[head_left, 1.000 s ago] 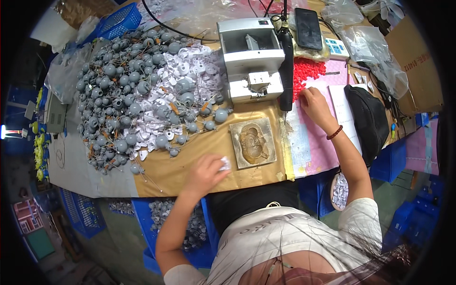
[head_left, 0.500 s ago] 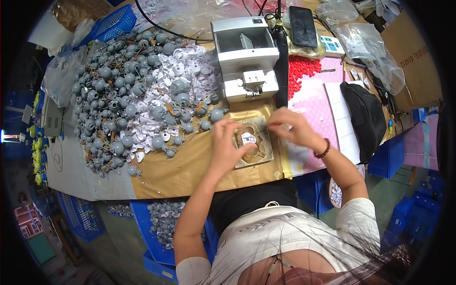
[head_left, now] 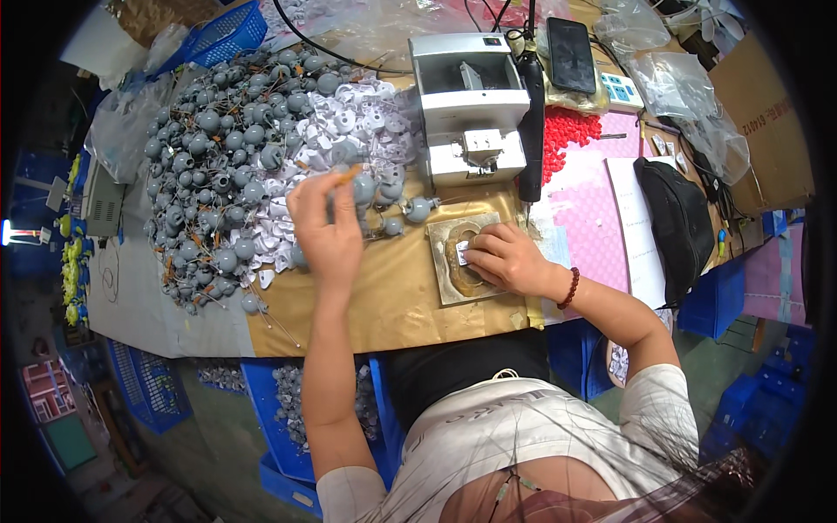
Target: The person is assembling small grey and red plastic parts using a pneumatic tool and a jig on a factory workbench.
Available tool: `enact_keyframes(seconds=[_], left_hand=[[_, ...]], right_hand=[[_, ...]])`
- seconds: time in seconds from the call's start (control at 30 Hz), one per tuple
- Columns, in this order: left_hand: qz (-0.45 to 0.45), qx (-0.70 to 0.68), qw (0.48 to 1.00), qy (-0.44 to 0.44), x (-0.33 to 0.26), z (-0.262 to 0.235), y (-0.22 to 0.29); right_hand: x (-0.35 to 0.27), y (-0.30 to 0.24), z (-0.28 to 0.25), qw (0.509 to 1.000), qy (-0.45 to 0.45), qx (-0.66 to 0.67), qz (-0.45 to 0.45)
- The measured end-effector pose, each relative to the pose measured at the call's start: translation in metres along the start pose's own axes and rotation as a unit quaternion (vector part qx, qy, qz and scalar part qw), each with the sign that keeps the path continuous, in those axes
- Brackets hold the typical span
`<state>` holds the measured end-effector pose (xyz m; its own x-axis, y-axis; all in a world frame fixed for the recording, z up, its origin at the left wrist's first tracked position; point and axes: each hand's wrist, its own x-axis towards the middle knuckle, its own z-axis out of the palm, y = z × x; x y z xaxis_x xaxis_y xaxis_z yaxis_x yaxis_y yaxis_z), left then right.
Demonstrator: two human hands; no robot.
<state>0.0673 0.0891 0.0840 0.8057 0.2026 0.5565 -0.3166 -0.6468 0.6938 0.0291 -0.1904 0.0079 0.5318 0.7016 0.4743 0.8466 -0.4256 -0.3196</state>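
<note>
My left hand [head_left: 327,222] is raised at the right edge of the pile of grey ball-shaped parts [head_left: 209,166]. Its fingertips pinch a small orange-brown strip [head_left: 350,173], which seems to belong to a grey ball part [head_left: 363,189] just behind it. Over the square metal fixture [head_left: 445,277], my right hand [head_left: 513,260] is closed, with its fingertips on a small white plastic part [head_left: 462,253] in the fixture's hollow. Those fingers partly cover the white part and the hollow. Between the two hands, a few loose grey ball parts [head_left: 418,207] lie on the brown covering.
White plastic parts [head_left: 357,122] are heaped beside the grey ones. A silver-white machine [head_left: 475,109] stands behind the fixture, with a black power screwdriver [head_left: 530,131] hanging at its right. Red pieces [head_left: 567,135], a phone [head_left: 571,57] and a black pouch [head_left: 671,218] lie further right.
My left hand has left the fixture and moved left to the pile's edge, where it now pinches the orange-brown strip. My right hand has come down onto the white part in the fixture.
</note>
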Motion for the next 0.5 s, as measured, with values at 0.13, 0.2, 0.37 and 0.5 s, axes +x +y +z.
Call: enact_keyframes(seconds=[0.13,0.2,0.37,0.5], left_hand=[[-0.087,-0.205,0.975,-0.005,0.009,-0.006,0.014],[-0.049,-0.042,0.985,-0.157,0.009,-0.006,-0.004],[-0.148,-0.037,0.964,-0.216,-0.004,-0.01,-0.017],[-0.124,-0.131,0.957,-0.225,-0.001,-0.024,0.0]], right_hand=[[-0.003,-0.003,0.003,1.0,0.017,0.005,0.022],[-0.003,-0.004,0.002,0.997,0.026,0.05,0.051],[0.034,-0.008,-0.029,0.981,0.11,0.132,0.088],[0.11,-0.016,-0.034,0.98,0.173,0.103,0.011]])
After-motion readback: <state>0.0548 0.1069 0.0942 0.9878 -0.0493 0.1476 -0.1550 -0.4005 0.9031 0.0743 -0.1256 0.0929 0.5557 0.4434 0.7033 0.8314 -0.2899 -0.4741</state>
